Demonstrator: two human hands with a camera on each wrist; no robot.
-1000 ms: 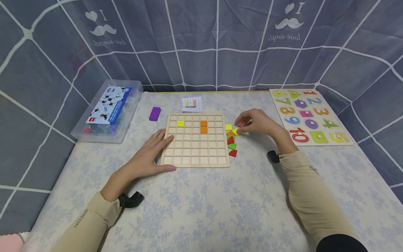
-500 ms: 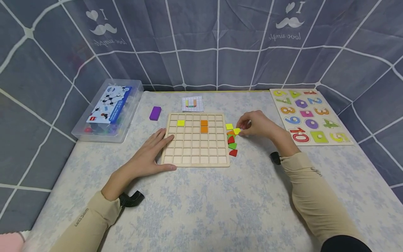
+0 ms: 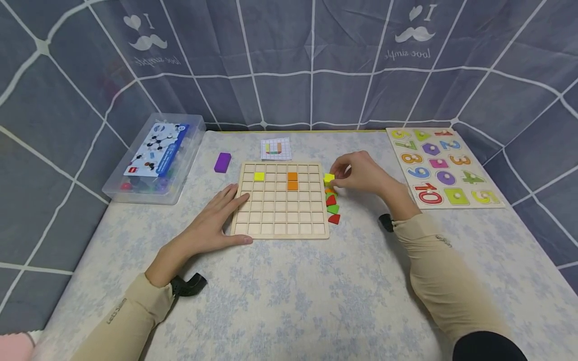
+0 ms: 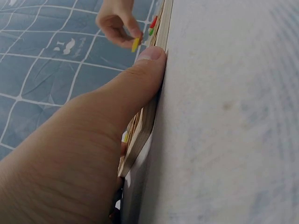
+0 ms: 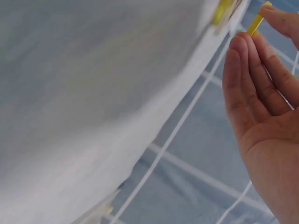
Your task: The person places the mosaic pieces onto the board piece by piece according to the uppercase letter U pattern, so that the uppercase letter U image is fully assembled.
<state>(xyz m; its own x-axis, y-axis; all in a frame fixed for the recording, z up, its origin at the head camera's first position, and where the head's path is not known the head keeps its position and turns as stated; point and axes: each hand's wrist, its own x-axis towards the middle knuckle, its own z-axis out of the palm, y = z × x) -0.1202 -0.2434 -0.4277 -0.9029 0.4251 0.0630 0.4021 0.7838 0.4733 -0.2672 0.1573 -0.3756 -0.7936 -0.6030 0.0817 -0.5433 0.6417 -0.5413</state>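
The wooden grid board (image 3: 280,217) holds one yellow square (image 3: 259,176) at its upper left and two orange squares (image 3: 292,181) right of centre. On its left edge rests my left hand (image 3: 208,225), fingers spread, thumb at the front corner; the left wrist view shows that thumb along the rim. Between thumb and fingertip my right hand (image 3: 361,173) pinches a yellow piece (image 5: 256,23), held just off the board's right edge. Below it lie orange, red and green pieces (image 3: 332,209). Whether another yellow piece lies beneath is hard to tell in the head view.
Behind the board lies a small pattern card (image 3: 276,149), with a purple block (image 3: 222,163) to its left. A clear plastic box (image 3: 180,165) stands at the far left. At the right lies a number-and-shape puzzle board (image 3: 444,170). A tiled-pattern cloth hangs behind.
My right hand has lifted the yellow piece from the right side of the pile and carried it left, towards the board. My left hand has stayed on the board.
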